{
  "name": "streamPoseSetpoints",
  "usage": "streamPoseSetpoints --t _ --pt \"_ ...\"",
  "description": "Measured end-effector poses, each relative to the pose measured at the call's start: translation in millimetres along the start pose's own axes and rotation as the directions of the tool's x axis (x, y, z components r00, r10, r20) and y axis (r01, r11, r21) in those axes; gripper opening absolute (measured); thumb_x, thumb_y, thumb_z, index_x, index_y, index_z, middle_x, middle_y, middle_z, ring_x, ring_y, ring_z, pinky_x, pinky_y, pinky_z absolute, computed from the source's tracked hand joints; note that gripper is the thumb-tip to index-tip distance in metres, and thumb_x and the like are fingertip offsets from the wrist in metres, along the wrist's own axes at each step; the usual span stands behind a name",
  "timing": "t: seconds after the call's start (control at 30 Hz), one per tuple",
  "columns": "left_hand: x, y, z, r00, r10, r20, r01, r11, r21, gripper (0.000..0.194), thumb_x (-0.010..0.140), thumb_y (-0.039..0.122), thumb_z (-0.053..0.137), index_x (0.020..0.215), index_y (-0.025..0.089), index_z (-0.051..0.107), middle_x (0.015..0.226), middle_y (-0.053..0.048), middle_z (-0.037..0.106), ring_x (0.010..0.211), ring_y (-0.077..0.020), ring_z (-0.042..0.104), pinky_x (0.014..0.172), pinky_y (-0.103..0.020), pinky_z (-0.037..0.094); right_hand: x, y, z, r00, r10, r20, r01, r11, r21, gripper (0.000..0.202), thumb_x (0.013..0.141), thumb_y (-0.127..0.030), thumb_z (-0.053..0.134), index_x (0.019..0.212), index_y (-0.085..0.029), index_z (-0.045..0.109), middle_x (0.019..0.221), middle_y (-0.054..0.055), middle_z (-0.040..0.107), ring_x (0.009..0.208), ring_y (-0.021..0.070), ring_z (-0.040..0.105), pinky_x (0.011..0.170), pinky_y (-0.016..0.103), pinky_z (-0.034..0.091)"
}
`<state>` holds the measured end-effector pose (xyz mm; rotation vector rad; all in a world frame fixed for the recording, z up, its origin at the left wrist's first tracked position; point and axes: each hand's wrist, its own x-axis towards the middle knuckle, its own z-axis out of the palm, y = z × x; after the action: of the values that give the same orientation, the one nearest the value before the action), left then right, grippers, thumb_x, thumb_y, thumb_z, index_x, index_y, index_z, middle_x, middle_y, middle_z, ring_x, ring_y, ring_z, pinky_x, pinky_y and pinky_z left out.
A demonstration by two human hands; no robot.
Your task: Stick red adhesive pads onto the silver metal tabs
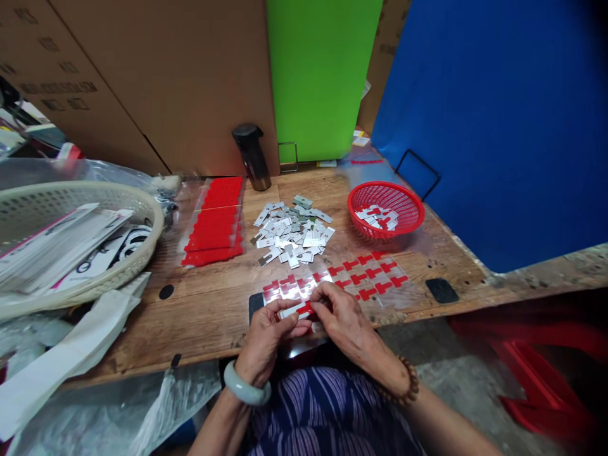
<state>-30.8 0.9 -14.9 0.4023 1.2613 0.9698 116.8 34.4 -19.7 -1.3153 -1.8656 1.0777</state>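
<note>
Your left hand (266,332) held a flat silver piece (291,311), near the middle. Your right hand (342,322) pinched the red bit (304,309) at its right end. On the worktop (204,316), a sheet of red shapes (360,277) lay just past your hands, with a silver pile (295,231) farther off.

Soft light glares on the clear sheet (339,276), while the shadowed lower right seems blurred.

The cardboard (71,107) at left reads "KGS"; other print (59,88) is blurred.
</note>
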Motion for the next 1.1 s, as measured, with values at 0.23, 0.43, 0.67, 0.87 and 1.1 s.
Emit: streamPoseSetpoints --t 0.23,0.43,0.67,0.87,1.1 --pt "-1.1 -0.2 1.8 1.000 -0.004 -0.016 0.004 1.000 0.007 0.025 0.075 0.004 0.060 0.099 0.008 0.053 0.068 -0.013 0.072 0.060 -0.0141 0.069 0.062 -0.020 0.055 -1.0 2.9 1.8 1.000 -0.003 0.008 0.004 0.998 -0.069 0.011 0.081 -0.010 0.046 0.076 -0.019 0.048 0.074 -0.001 0.053 0.070 0.0133 0.048 0.065 0.025 0.035" --pt "0.4 -0.9 2.7 1.000 -0.011 -0.028 0.011 1.000 -0.004 0.025 0.075 0.003 0.059 0.099 0.008 0.053 0.068 -0.013 0.072 0.058 -0.0133 0.068 0.061 -0.019 0.054 -0.9 6.1 4.4 1.000 -0.008 0.000 0.008 0.994 -0.110 0.010 0.082 -0.011 0.046 0.077 -0.020 0.047 0.075 -0.001 0.053 0.072 0.0136 0.048 0.067 0.026 0.035" --pt "1.2 -2.8 3.3 1.000 0.009 -0.030 -0.009 1.000 -0.002 0.027 0.073 0.007 0.064 0.098 0.009 0.055 0.068 -0.011 0.072 0.060 -0.0146 0.069 0.061 -0.020 0.055 -1.1 0.3 1.7 1.000 0.001 0.008 0.000 0.986 -0.166 0.009 0.082 -0.011 0.046 0.079 -0.019 0.049 0.076 0.000 0.054 0.073 0.0144 0.048 0.069 0.027 0.036" --pt "1.8 -4.7 2.1 0.999 0.018 -0.029 -0.018 1.000 0.004 0.029 0.072 0.008 0.065 0.099 0.009 0.055 0.067 -0.010 0.072 0.060 -0.0154 0.069 0.062 -0.021 0.055 -0.1 2.1 -1.4 1.000 -0.015 0.021 0.018 0.985 -0.170 0.010 0.082 -0.011 0.047 0.079 -0.020 0.049 0.076 0.000 0.053 0.073 0.0148 0.049 0.069 0.027 0.038" --pt "3.6 -6.8 -0.7 0.999 0.000 -0.041 0.000 1.000 -0.008 0.027 0.073 0.005 0.064 0.098 0.008 0.055 0.066 -0.011 0.072 0.059 -0.0148 0.069 0.061 -0.020 0.055 2.1 10.9 3.1 1.000 -0.026 0.001 0.026 0.993 -0.119 0.007 0.079 -0.012 0.049 0.079 -0.020 0.050 0.079 0.001 0.050 0.074 0.0156 0.050 0.067 0.028 0.040"
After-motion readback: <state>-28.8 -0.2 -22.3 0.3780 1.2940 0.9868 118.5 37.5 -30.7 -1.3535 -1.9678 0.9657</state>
